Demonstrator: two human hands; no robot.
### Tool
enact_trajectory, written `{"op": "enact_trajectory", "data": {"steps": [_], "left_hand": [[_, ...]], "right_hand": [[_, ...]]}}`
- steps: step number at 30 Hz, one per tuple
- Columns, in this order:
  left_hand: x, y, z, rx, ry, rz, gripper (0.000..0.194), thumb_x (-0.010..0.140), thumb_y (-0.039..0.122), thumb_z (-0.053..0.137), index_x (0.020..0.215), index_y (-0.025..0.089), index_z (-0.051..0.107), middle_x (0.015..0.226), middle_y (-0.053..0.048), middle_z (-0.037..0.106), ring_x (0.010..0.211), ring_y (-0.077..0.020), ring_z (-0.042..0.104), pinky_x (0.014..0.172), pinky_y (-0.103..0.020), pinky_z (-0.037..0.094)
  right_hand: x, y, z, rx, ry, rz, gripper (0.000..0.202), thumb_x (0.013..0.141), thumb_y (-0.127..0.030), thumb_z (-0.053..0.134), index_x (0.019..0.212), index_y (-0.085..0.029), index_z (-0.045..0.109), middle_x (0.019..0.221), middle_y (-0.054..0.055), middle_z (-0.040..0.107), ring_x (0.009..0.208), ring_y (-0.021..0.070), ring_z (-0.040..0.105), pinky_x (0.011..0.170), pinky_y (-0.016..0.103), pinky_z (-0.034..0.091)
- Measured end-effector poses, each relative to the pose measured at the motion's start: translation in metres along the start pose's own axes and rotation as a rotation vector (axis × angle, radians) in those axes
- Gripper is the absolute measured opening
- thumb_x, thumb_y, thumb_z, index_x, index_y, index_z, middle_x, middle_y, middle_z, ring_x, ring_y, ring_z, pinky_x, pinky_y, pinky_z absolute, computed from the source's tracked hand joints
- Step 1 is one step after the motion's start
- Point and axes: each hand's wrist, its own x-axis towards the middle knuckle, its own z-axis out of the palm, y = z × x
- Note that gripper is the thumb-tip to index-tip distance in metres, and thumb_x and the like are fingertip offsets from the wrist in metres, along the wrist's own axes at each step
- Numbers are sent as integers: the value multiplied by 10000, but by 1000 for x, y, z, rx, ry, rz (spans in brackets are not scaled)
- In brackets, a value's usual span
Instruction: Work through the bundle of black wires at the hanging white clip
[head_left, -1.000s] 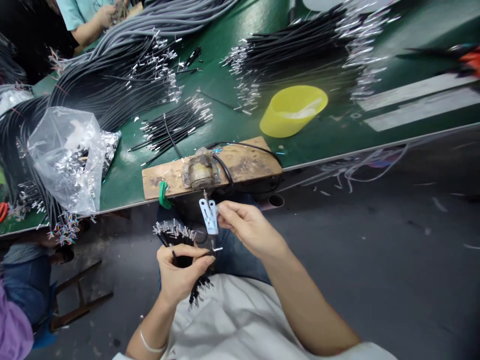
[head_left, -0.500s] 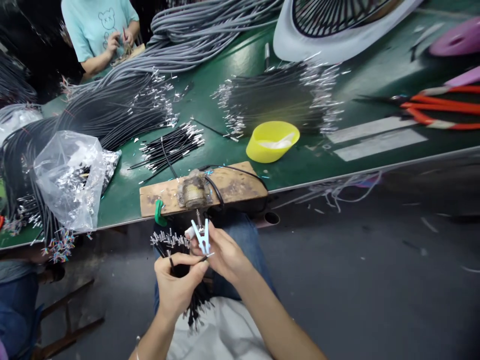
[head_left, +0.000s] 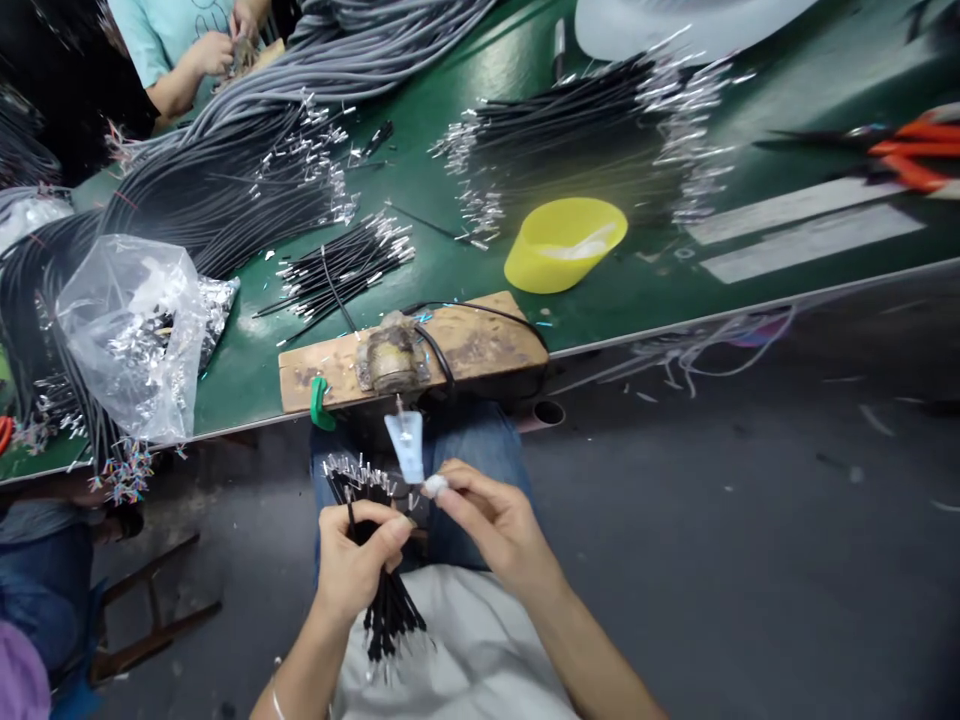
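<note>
Left hand closed in a fist around a bundle of short black wires, thumb pressed over the bundle, metal-tipped ends standing up above the fist and the other ends hanging below it over the white shirt

Right hand just beside, to the right of the bundle, thumb and forefinger pinched on the white end of a pale blue clip-like tool; remaining fingers loosely curled. Tool pointing up toward the wooden block, its tip just under the block edge, apart from the wire ends

All of this held over the lap, below the near edge of the green table, in front of the wooden block with its small metal fixture and black cord

By judgement, step in hand: working through the bundle end by end, between one wire and the following one. Next move would call for picking a single metal tip out of the bundle and bringing tool and tip exactly together, without loosening the fist

On the table beyond the block: yellow plastic bowl to the right, small pile of black wires behind, clear plastic bag of metal terminals far to the left, long grey cables further back. Another person in a light blue shirt at the far left corner, hands busy there
</note>
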Motion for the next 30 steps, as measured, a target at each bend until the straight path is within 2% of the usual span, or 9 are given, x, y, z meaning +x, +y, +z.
{"op": "enact_trajectory", "data": {"steps": [3, 5, 8, 11, 13, 16, 20, 23, 30], "left_hand": [[-2, -6, 0, -12, -41, -19, 364, 763, 443, 621, 650, 97, 616, 415, 60, 505, 333, -35, 417, 358, -166, 354], [-2, -8, 0, -8, -37, -10, 345, 760, 429, 632, 680, 93, 630, 424, 57, 522, 344, -42, 443, 370, -172, 378], [-2, -5, 0, 10, 9, 36, 282, 687, 375, 714, 714, 96, 688, 559, -26, 667, 478, -104, 587, 480, -226, 481], [-2, 1, 1, 33, 65, 98, 188, 644, 304, 751, 680, 122, 725, 671, -72, 726, 616, -182, 659, 599, -277, 529], [-2, 5, 1, 52, 103, 139, 138, 656, 272, 739, 678, 136, 732, 653, -66, 726, 588, -186, 657, 580, -282, 529], [-2, 10, 1, 91, 169, 217, 78, 659, 225, 730, 679, 150, 736, 626, -51, 716, 569, -176, 646, 589, -284, 525], [-1, 15, 0, 150, 238, 309, 31, 653, 181, 725, 675, 163, 738, 634, -42, 717, 593, -172, 646, 642, -290, 516], [1, 16, 1, 179, 257, 342, 34, 656, 167, 716, 681, 167, 740, 659, -47, 726, 611, -180, 657, 658, -296, 517], [9, 21, 12, 205, 238, 344, 53, 682, 185, 694, 683, 170, 745, 660, -53, 732, 595, -206, 670, 613, -299, 528]], "right_hand": [[-4, -8, 7, -146, -51, -178, 73, 758, -258, 648, 762, -195, 684, 678, 22, 564, 612, 140, 473, 561, 261, 377], [-4, -9, 11, -137, -46, -188, 70, 740, -250, 665, 700, -193, 669, 657, 15, 557, 621, 140, 472, 589, 267, 378], [-1, -7, 14, 109, -137, 111, 223, 715, -393, 679, 654, -183, 636, 636, 5, 536, 605, 136, 481, 583, 265, 380], [9, -4, 13, 295, -205, 409, 318, 633, -478, 725, 704, -179, 642, 603, -16, 528, 582, 125, 484, 573, 250, 386], [20, -6, 13, 265, -104, 389, 339, 592, -488, 751, 654, -177, 631, 553, -36, 502, 551, 107, 454, 550, 230, 365], [38, -12, 17, 157, 31, 247, 435, 579, -596, 699, 565, -168, 618, 526, -31, 515, 513, 95, 419, 514, 227, 335], [51, -23, 26, 34, 32, 174, 531, 560, -688, 631, 543, -158, 649, 550, 11, 592, 546, 125, 491, 563, 256, 379], [53, -26, 30, 70, 1, 229, 508, 501, -657, 694, 542, -151, 667, 542, 19, 608, 529, 125, 497, 528, 249, 373], [49, -23, 38, 427, -32, 387, 431, 489, -575, 761, 571, -158, 691, 530, 13, 612, 514, 111, 508, 514, 227, 386]]}}
